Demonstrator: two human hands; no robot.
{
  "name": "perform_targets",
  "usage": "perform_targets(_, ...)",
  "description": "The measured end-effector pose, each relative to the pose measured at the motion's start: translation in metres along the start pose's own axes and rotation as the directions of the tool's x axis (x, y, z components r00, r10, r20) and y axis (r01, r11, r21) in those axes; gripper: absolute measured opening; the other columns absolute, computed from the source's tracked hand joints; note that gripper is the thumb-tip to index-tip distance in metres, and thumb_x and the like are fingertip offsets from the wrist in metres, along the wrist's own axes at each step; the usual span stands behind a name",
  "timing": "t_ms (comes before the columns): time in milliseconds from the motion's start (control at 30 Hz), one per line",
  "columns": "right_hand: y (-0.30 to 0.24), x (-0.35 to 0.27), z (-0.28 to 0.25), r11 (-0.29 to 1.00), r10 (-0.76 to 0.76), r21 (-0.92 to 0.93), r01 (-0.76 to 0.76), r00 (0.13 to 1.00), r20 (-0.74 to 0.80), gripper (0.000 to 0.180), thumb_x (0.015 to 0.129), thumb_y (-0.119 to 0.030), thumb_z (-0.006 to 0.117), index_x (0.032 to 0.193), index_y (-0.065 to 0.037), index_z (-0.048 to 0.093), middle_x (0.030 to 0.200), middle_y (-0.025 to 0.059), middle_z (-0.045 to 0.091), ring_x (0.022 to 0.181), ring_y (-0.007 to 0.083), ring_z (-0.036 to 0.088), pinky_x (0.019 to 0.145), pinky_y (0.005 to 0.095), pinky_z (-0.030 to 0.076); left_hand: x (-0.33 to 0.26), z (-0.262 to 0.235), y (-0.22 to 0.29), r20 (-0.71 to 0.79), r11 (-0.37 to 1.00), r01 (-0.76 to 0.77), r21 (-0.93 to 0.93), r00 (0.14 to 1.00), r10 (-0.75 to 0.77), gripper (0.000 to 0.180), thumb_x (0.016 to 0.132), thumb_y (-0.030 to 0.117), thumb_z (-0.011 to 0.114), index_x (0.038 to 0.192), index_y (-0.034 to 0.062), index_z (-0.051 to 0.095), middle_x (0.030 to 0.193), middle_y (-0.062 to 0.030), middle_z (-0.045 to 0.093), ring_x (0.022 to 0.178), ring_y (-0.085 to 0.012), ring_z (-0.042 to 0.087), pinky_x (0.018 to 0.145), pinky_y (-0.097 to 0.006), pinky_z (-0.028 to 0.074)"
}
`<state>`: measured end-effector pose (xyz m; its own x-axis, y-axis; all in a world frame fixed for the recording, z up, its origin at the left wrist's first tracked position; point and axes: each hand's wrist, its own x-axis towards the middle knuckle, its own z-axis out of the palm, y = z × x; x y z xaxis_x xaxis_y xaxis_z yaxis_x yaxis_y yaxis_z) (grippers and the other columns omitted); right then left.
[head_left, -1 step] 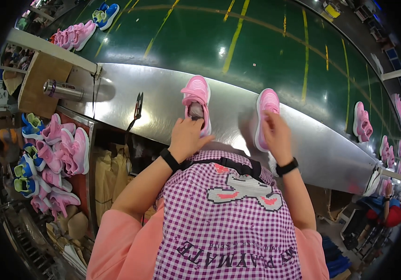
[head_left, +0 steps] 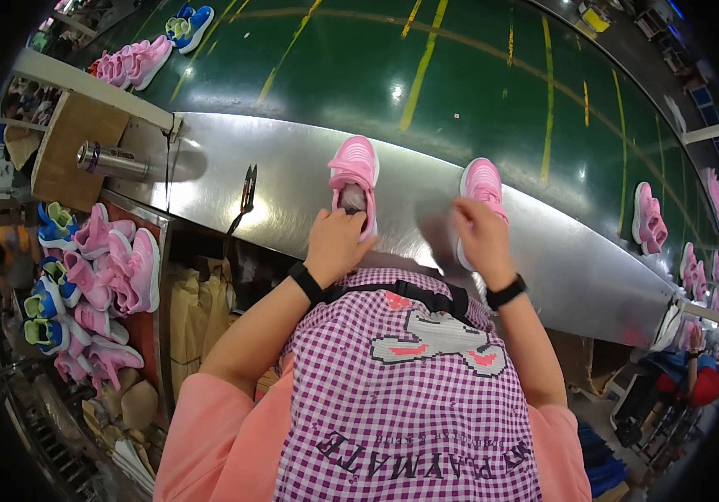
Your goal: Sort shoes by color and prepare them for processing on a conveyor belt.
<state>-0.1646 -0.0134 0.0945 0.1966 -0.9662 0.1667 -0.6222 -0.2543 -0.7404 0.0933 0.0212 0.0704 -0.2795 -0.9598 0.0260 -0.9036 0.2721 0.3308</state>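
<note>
A pink sneaker [head_left: 354, 167] stands on the metal ledge with its toe pointing away from me. Its opening shows some pale, crumpled stuffing [head_left: 352, 198]. At the heel, my left hand [head_left: 334, 244] is closed on the collar, fingertips over the edge. To the right stands a second pink sneaker [head_left: 483, 180], also toe away. My right hand [head_left: 485, 241] hovers over its heel end and hides much of it. The fingers there are bent and drawn together, pointing left; whether anything small is between them is hidden.
Thread snips [head_left: 248, 191] lie on the metal ledge [head_left: 292, 151], left of the shoes, near a steel flask [head_left: 113, 161]. A green belt [head_left: 460, 92] runs beyond, carrying pink and blue shoes. Several shoes [head_left: 96, 289] are heaped at my left. Another person [head_left: 694, 376] sits far right.
My right hand has shifted slightly left, off the right sneaker's upper, uncovering more of it. My left hand stays at the left sneaker's heel.
</note>
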Motion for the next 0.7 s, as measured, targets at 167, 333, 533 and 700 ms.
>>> perform_targets(167, -0.049, 0.033, 0.060, 0.992, -0.086, 0.109, 0.068, 0.982, 0.170, 0.019, 0.082, -0.011, 0.059, 0.099, -0.003, 0.063, 0.090, 0.0164, 0.064, 0.080, 0.0313, 0.063, 0.071, 0.0383, 0.050, -0.008, -0.002, -0.030, -0.010, 0.945, 0.058, -0.323, 0.998, -0.065, 0.029, 0.077, 0.029, 0.066, 0.095, 0.0069, 0.066, 0.074, -0.0106, 0.057, 0.074, -0.0242, 0.055, 0.069, -0.038, 0.039)
perform_targets(333, -0.059, 0.051, 0.098, 0.974, -0.129, 0.210, 0.085, 0.970, 0.208, 0.020, 0.082, -0.011, 0.060, 0.101, -0.003, 0.062, 0.091, 0.0164, 0.064, 0.082, 0.0316, 0.063, 0.072, 0.0382, 0.050, -0.015, -0.014, -0.050, 0.103, 0.745, 0.209, -0.634, 0.977, -0.186, 0.032, 0.076, 0.027, 0.068, 0.099, 0.0053, 0.068, 0.071, -0.0133, 0.057, 0.066, -0.0260, 0.056, 0.065, -0.035, 0.042)
perform_targets(533, -0.078, 0.058, 0.117, 0.957, -0.174, 0.258, 0.128, 0.971, 0.162, 0.023, 0.081, -0.011, 0.066, 0.102, -0.001, 0.063, 0.089, 0.0150, 0.064, 0.078, 0.0260, 0.065, 0.071, 0.0326, 0.052, -0.020, -0.012, -0.057, 0.073, 0.717, 0.192, -0.670, 0.978, -0.193, 0.032, 0.075, 0.026, 0.069, 0.100, 0.0046, 0.068, 0.068, -0.0148, 0.058, 0.064, -0.0270, 0.055, 0.061, -0.036, 0.043)
perform_targets(700, -0.081, 0.061, 0.128, 0.945, -0.284, 0.194, 0.264, 0.955, 0.084, 0.012, 0.079, -0.010, 0.066, 0.087, -0.002, 0.062, 0.079, 0.0126, 0.061, 0.072, 0.0298, 0.060, 0.066, 0.0375, 0.048, -0.020, -0.016, -0.059, 0.098, 0.719, 0.181, -0.671, 0.983, -0.157, 0.030, 0.077, 0.018, 0.069, 0.103, 0.0024, 0.066, 0.070, -0.0098, 0.052, 0.066, -0.0190, 0.051, 0.063, -0.032, 0.041)
